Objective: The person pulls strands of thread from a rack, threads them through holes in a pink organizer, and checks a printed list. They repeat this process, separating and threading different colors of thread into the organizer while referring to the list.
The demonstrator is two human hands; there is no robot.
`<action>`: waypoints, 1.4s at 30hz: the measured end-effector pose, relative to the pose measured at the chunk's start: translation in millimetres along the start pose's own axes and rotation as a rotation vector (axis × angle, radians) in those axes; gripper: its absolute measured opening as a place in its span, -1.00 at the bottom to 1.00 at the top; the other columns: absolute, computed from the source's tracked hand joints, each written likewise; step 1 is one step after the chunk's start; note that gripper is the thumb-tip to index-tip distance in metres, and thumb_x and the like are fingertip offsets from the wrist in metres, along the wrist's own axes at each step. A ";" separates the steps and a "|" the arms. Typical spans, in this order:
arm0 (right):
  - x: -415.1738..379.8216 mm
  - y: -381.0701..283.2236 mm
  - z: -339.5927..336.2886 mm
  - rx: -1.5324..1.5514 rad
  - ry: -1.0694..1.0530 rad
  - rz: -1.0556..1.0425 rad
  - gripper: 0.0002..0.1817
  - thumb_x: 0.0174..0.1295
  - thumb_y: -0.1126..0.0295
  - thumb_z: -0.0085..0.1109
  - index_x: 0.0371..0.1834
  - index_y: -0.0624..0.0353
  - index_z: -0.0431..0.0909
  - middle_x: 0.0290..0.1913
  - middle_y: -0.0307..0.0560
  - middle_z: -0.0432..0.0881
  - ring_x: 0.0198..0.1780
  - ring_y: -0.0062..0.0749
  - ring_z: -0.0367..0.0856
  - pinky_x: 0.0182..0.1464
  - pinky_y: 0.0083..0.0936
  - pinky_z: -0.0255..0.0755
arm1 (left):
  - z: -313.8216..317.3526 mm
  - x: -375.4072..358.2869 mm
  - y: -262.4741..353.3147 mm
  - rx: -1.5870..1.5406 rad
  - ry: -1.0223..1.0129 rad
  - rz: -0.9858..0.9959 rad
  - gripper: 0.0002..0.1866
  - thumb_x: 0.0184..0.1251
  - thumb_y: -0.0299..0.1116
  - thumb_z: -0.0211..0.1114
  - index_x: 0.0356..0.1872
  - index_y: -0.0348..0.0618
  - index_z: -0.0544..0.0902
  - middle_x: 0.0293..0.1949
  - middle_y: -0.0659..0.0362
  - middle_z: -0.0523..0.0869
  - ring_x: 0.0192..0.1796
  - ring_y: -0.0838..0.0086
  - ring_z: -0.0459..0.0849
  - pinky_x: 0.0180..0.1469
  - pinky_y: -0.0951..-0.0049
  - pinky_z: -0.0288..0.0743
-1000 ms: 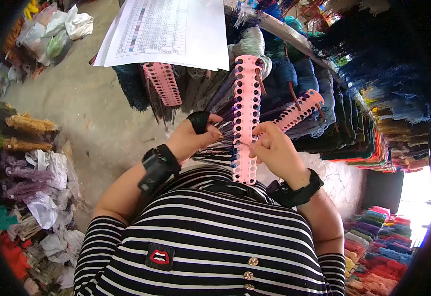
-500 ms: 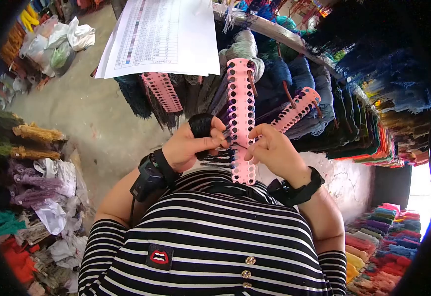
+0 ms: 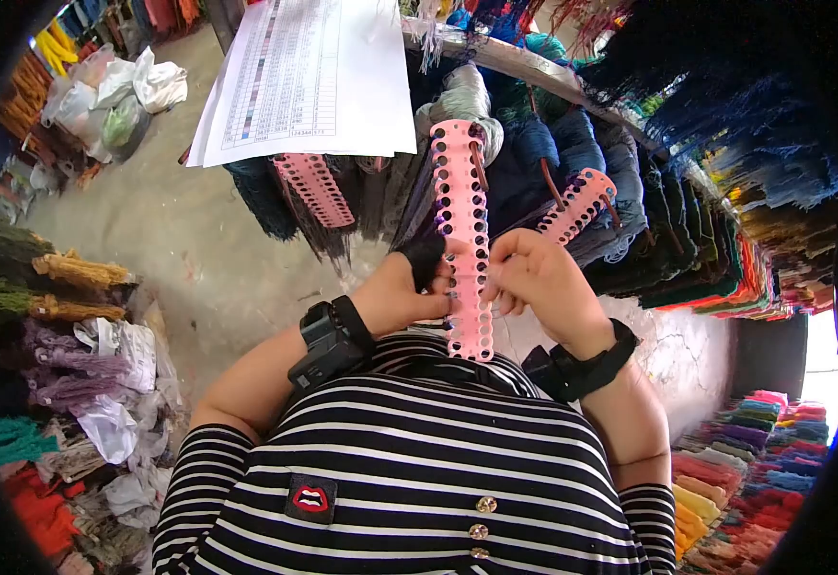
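Observation:
A long pink thread card (image 3: 464, 211), with round holes down both long edges, hangs upright in front of my chest. Dark threads are looped through several of its edge holes. My left hand (image 3: 395, 292) is closed around a bundle of black thread (image 3: 426, 261), its fingertips at the card's left edge and partly hidden there. At the right edge, my right hand (image 3: 545, 283) has its thumb and fingers pinched together close to the holes. Whatever lies in that pinch is too small to make out.
Printed sheets (image 3: 318, 91) hang at upper left, over another pink card (image 3: 313, 190). A third pink card (image 3: 580, 203) sits among blue and grey yarn skeins (image 3: 572, 144) on a rack with a pale rail (image 3: 505, 57). Plastic bags (image 3: 117, 96) and yarn piles lie on the floor.
My left hand has moved right, with its fingers now against the card's left edge. The dark strand that crossed the card between my hands no longer shows. The card and sheets have shifted slightly left.

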State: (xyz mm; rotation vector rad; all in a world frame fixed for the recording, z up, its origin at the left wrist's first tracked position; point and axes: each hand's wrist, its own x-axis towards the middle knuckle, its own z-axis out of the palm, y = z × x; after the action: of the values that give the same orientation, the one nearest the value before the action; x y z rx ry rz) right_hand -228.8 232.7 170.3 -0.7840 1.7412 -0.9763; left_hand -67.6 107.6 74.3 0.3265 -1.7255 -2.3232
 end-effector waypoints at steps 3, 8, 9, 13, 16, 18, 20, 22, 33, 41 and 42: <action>30.5 64.5 -6.2 -0.376 0.266 -0.276 -0.74 0.27 0.30 0.22 -0.22 0.32 0.53 -0.43 -0.13 0.66 -0.46 -0.59 0.57 -0.39 -0.61 0.44 | -15.5 -0.7 -4.9 0.195 0.266 0.054 -0.50 0.03 -0.67 0.32 0.08 -0.15 0.56 -0.39 0.41 0.45 -0.37 0.72 0.39 -0.29 0.69 0.32; 26.5 54.3 1.2 -0.215 0.108 -0.011 -0.69 0.26 0.26 0.24 -0.38 0.36 0.58 -0.55 -0.28 0.50 -0.53 -0.67 0.41 -0.45 -0.60 0.37 | -52.3 -21.8 -9.7 -0.126 0.520 -0.035 -0.79 0.35 -0.29 0.23 -0.05 -0.08 0.60 -0.44 0.42 0.41 -0.48 0.74 0.28 -0.46 0.67 0.13; 28.0 57.8 -0.7 -0.181 0.089 -0.006 -0.69 0.27 0.26 0.24 -0.38 0.36 0.58 -0.55 -0.28 0.50 -0.52 -0.67 0.41 -0.45 -0.60 0.37 | -64.8 -29.2 -15.1 -0.396 0.468 -0.058 -0.78 0.40 -0.23 0.20 -0.02 -0.03 0.57 -0.43 0.42 0.41 -0.50 0.72 0.26 -0.48 0.68 0.10; 33.1 66.7 -5.9 -0.132 0.044 -0.030 -0.70 0.28 0.26 0.22 -0.40 0.35 0.57 -0.55 -0.30 0.50 -0.52 -0.68 0.41 -0.45 -0.61 0.37 | -103.2 -67.4 -13.2 -0.853 0.361 0.067 -0.86 0.48 -0.24 0.10 -0.06 0.04 0.53 -0.34 0.43 0.47 -0.52 0.77 0.26 -0.55 0.75 0.13; 33.8 63.3 -7.3 -0.169 0.024 -0.035 -0.70 0.28 0.26 0.22 -0.42 0.33 0.56 -0.55 -0.31 0.50 -0.52 -0.68 0.43 -0.44 -0.62 0.37 | -156.1 -106.3 -23.0 -1.017 0.434 0.195 -0.77 0.50 -0.20 0.09 0.03 0.00 0.55 -0.24 0.40 0.56 -0.53 0.79 0.27 -0.57 0.78 0.13; 33.4 59.0 -7.6 -0.173 0.010 -0.032 -0.70 0.28 0.26 0.22 -0.44 0.31 0.55 -0.56 -0.32 0.48 -0.52 -0.68 0.41 -0.43 -0.62 0.34 | -194.7 -138.9 -31.1 -1.043 0.618 0.260 -0.73 0.50 -0.21 0.09 0.10 -0.01 0.54 -0.02 0.35 0.61 -0.53 0.79 0.32 -0.58 0.79 0.19; 32.9 56.1 -6.6 -0.149 -0.001 -0.035 -0.71 0.29 0.27 0.21 -0.48 0.27 0.53 -0.59 -0.35 0.43 -0.53 -0.68 0.37 -0.44 -0.64 0.29 | -210.5 -166.3 -29.2 -0.852 0.924 0.281 -0.71 0.48 -0.25 0.13 0.13 -0.06 0.52 0.17 0.20 0.60 -0.50 0.78 0.42 -0.56 0.79 0.31; 35.1 58.4 -9.8 -0.199 -0.010 -0.030 -0.71 0.28 0.27 0.22 -0.44 0.31 0.55 -0.55 -0.29 0.50 -0.51 -0.67 0.43 -0.42 -0.62 0.36 | -225.8 -193.6 -41.2 -0.693 1.273 0.164 -0.67 0.43 -0.28 0.19 0.14 -0.11 0.50 0.01 0.11 0.65 -0.35 0.71 0.60 -0.58 0.78 0.36; 51.2 81.8 -15.4 -0.238 -0.038 -0.122 -0.69 0.27 0.25 0.22 -0.41 0.34 0.55 -0.58 -0.14 0.50 -0.51 -0.60 0.48 -0.43 -0.52 0.39 | -73.2 -155.5 -6.1 -0.536 0.914 0.036 -0.68 0.47 -0.27 0.06 0.09 -0.27 0.50 0.01 -0.01 0.61 -0.28 0.48 0.58 -0.26 0.54 0.48; 95.7 136.5 -13.4 -0.307 0.224 -0.394 -0.70 0.22 0.26 0.18 -0.21 0.31 0.61 -0.33 0.22 0.64 -0.29 0.08 0.63 -0.23 -0.33 0.47 | -20.7 -135.6 13.2 -0.513 0.805 0.036 -0.67 0.50 -0.24 0.01 0.08 -0.26 0.49 -0.11 0.01 0.68 -0.21 0.39 0.66 -0.20 0.45 0.53; 94.5 128.4 -15.7 -0.390 0.220 -0.362 -0.68 0.22 0.26 0.18 -0.12 0.30 0.61 -0.29 0.19 0.67 -0.21 0.00 0.67 -0.17 -0.35 0.49 | -21.0 -134.5 10.9 -0.533 0.773 0.043 -0.67 0.50 -0.24 0.01 0.08 -0.25 0.49 -0.12 0.00 0.68 -0.22 0.38 0.66 -0.20 0.45 0.54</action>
State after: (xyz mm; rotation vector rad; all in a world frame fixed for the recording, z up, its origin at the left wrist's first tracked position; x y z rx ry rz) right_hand -285.1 218.3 21.0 -1.3178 2.0585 -0.9991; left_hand 67.2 127.5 84.4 0.9071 -0.7219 -2.0917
